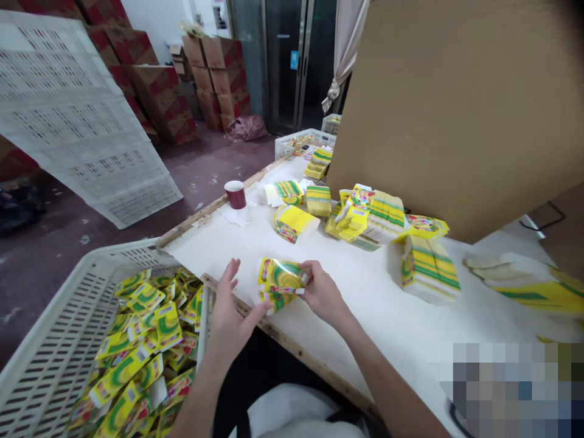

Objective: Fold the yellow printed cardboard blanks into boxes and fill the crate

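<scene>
My right hand [323,293] pinches the right end of a shiny yellow and green packet [281,274] over the white tabletop [360,310]. Just under it, nearer to me, shows another yellow and green packet [276,300]; whether the right fingers hold this one too is hidden. To the left, my left hand [230,322] is open with its fingers spread, its thumb tip close to the lower packet. Beside that hand stands a white slotted crate [77,298] holding many loose yellow packets [137,359].
Stacks of flat yellow-green cartons [387,213] and a single carton stack [431,271] stand on the table. A dark red cup [235,196] is near its wooden edge. A large cardboard sheet [456,109] rises at right. White crates [91,121] and brown boxes [159,100] stand beyond.
</scene>
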Motion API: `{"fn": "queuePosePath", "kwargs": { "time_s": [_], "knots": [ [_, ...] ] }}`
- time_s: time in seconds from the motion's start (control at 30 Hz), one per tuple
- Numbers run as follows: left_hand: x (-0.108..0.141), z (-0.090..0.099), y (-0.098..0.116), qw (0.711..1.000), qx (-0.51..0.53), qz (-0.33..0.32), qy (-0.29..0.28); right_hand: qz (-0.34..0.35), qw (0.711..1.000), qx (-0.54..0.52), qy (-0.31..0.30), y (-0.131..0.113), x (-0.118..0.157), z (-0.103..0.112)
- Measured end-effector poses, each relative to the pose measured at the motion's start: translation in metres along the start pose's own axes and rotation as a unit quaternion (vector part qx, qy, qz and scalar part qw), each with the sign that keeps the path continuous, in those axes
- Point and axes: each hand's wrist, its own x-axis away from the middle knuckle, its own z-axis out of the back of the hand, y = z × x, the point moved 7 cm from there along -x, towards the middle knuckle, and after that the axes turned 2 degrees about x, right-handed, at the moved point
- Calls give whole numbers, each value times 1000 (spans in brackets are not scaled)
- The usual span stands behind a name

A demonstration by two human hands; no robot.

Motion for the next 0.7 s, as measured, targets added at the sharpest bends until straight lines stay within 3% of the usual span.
{"fn": "queuePosePath", "kwargs": {
  "time_s": [0.07,0.17,0.27,0.33,0.4,0.47,0.6,0.7],
  "knots": [
    [4,-18,9,979,202,30,17,-34,991,-128,-2,-5,4,1],
    [5,-50,17,897,420,135,9,-30,960,-275,-51,-27,13,-10],
    [-2,-60,21,827,522,196,77,1,919,-383,-97,-53,25,-23],
    [-8,-56,21,805,543,198,132,13,915,-394,-92,-61,31,-27],
    [-10,-50,18,818,517,197,158,20,933,-351,-74,-62,34,-29],
    [-7,-47,12,855,457,201,144,13,948,-314,-46,-56,31,-28],
    [2,-47,1,900,396,174,53,-25,928,-373,3,-39,20,-18],
    [8,-42,-12,910,368,180,67,-23,928,-371,31,-32,16,-9]
  ]
}}
